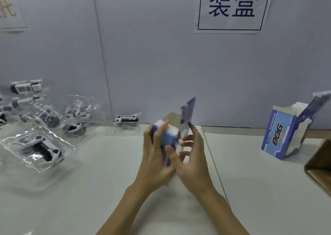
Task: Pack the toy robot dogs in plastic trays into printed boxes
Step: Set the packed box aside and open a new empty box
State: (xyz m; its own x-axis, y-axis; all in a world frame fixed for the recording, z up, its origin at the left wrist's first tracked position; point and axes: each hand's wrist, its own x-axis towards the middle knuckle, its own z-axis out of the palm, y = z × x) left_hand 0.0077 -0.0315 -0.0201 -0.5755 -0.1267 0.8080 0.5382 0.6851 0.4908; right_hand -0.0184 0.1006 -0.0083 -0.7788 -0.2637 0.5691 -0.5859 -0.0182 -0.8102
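Blue-and-white printed cardboard box (172, 136), its flap raised, is held above the white surface (107, 172) between both hands: left hand (155, 156) fingers curl around its side, right hand (193, 156) fingers grip its opposite side.

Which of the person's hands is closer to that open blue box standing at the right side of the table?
The right hand. It is at the table's middle, holding a box together with the left hand, which is on the far side from the open blue box. Neither touches it.
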